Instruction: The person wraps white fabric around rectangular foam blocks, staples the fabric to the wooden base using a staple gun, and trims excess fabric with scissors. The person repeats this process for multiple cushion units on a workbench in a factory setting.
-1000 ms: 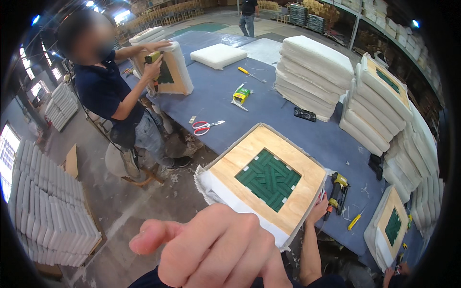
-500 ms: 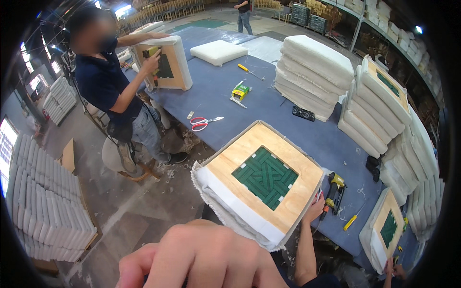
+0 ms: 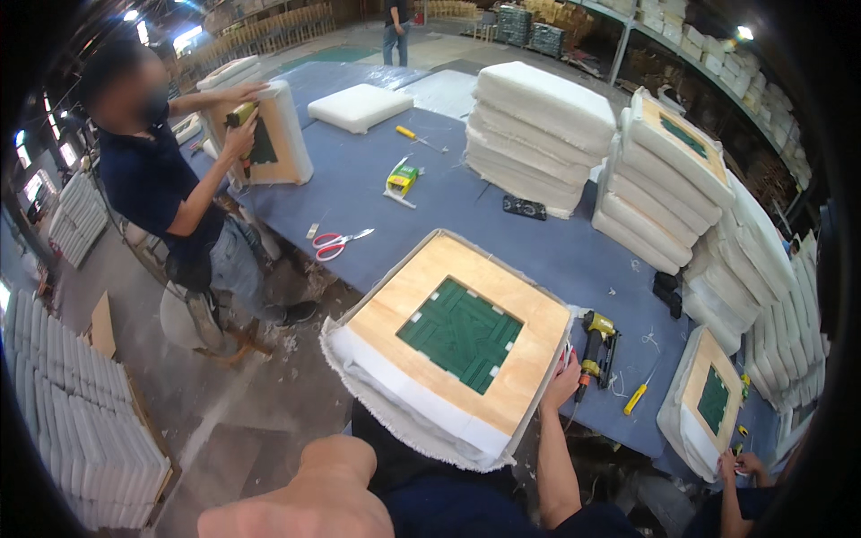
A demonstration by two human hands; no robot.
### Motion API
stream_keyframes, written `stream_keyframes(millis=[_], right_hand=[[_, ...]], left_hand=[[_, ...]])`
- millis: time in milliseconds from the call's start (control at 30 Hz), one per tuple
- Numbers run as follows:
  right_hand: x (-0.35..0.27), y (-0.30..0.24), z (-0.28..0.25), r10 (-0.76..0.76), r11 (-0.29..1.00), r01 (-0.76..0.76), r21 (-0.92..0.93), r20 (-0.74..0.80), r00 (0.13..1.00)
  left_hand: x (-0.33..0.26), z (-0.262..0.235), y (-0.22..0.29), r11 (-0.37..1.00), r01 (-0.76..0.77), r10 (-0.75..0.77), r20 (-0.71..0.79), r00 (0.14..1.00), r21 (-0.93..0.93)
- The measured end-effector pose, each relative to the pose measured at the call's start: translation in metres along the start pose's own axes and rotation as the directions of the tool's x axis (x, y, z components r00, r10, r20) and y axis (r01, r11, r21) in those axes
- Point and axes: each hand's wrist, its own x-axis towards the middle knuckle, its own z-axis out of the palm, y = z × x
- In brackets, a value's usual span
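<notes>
In front of me a seat cushion [image 3: 368, 327] lies underside up at the table's near edge. Its plywood base frames a square of woven green webbing [image 3: 462, 334], and pale fabric hangs loose and frayed along the near side. My right hand [image 3: 561, 384] is closed at the cushion's right edge, around what look like red-handled scissors [image 3: 567, 355], mostly hidden by the fingers. Close to the camera at the bottom left is my left hand [image 3: 300, 502], large and smeared, apart from the cushion; its fingers cannot be made out.
Right of the cushion lie a staple gun [image 3: 595, 345] and a yellow-handled screwdriver [image 3: 637, 398]. Another pair of scissors [image 3: 334, 244] rests farther left on the blue table [image 3: 430, 193]. Stacked cushions [image 3: 538, 134] stand behind. Across the table a co-worker [image 3: 148, 170] holds a staple gun against a cushion.
My left hand has drawn down and left, uncovering more of the cushion's near side. The whole scene has shifted left in the picture. My right hand stays at the cushion's right edge.
</notes>
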Motion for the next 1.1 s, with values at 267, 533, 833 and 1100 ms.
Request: stream_keyframes(millis=[267,533,833,1100], right_hand=[[-0.002,0.002,-0.004,0.058,0.998,-0.058,-0.001,0.039,0.998],[-0.003,0.005,-0.001,0.063,0.998,-0.063,0.003,0.048,0.997],[-0.004,-0.005,0.005,0.059,0.996,-0.062,0.061,0.058,0.997],[0.015,0.028,0.020,0.148,0.924,-0.216,0.317,0.224,0.963]], left_hand=[[-0.002,0.004,0.004,0.976,-0.008,0.004,0.021,1.000,0.219],[-0.001,0.001,0.003,0.969,-0.030,0.008,0.088,0.996,0.246],[-0.034,-0.016,0.005,0.581,0.088,0.034,-0.133,0.991,0.809],[-0.362,-0.197,0.037,-0.964,0.234,0.005,-0.871,0.492,0.126]])
